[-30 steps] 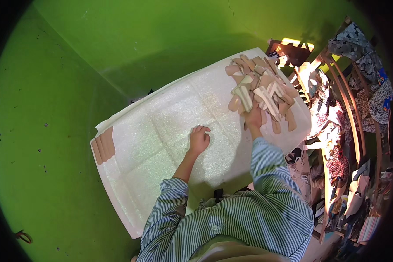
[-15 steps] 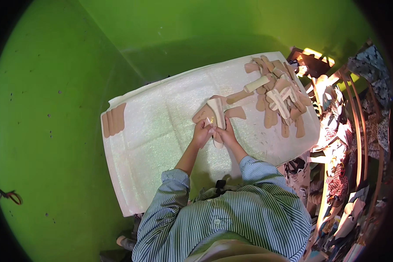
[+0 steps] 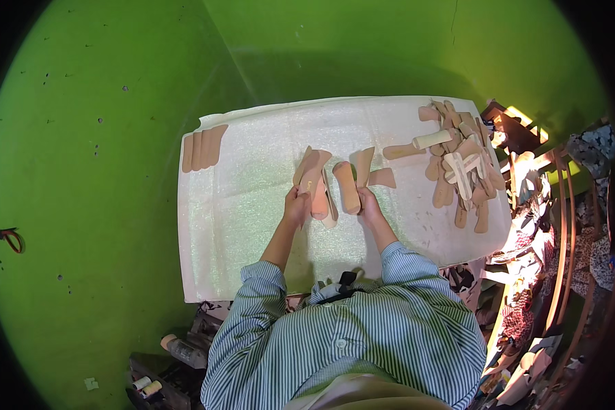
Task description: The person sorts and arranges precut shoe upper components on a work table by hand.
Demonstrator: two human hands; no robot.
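Tan shoe insoles are in both hands above the middle of the white-covered table (image 3: 253,236). My left hand (image 3: 296,207) is closed on several insoles (image 3: 312,167), fanned out, with an orange-toned face showing on one. In my right hand (image 3: 370,203) is an insole (image 3: 347,187) with an orange-tan face, held upright by its right edge. A paler insole piece (image 3: 364,165) stands up just behind the right fingers; whether they grip it too I cannot tell. Beyond, a flat insole piece (image 3: 383,178) lies on the cover.
A heap of insoles (image 3: 439,167) covers the table's right end. Several overlap in a row (image 3: 205,147) at the far left corner. Green walls (image 3: 130,89) rise on the left and behind. Scissors (image 3: 4,235) are at far left, and cluttered fabric (image 3: 519,301) lies right of the table.
My hands have moved apart. The insoles, held together before, are now split between them, and orange-toned faces have come into sight. The view has shifted a little.
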